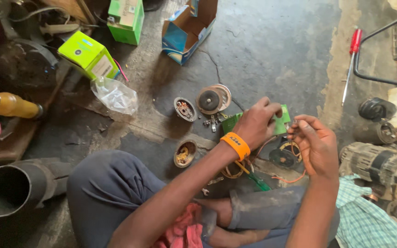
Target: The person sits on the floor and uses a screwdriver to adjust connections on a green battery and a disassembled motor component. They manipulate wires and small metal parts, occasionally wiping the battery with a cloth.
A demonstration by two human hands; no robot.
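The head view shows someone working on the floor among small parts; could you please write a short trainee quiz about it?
1. True or false: the left hand wears an orange wristband.
2. Which lies farthest to the right on the floor? A) clear plastic bag B) red-handled screwdriver C) open blue box
3. Fill in: the right hand pinches a small part between its ____.

Key: 1 true; 2 B; 3 fingertips.

Left hand (pixel 258 123) palm-down with fingers curled in a grip, right hand (pixel 315 144) raised, fingertips pinched together.
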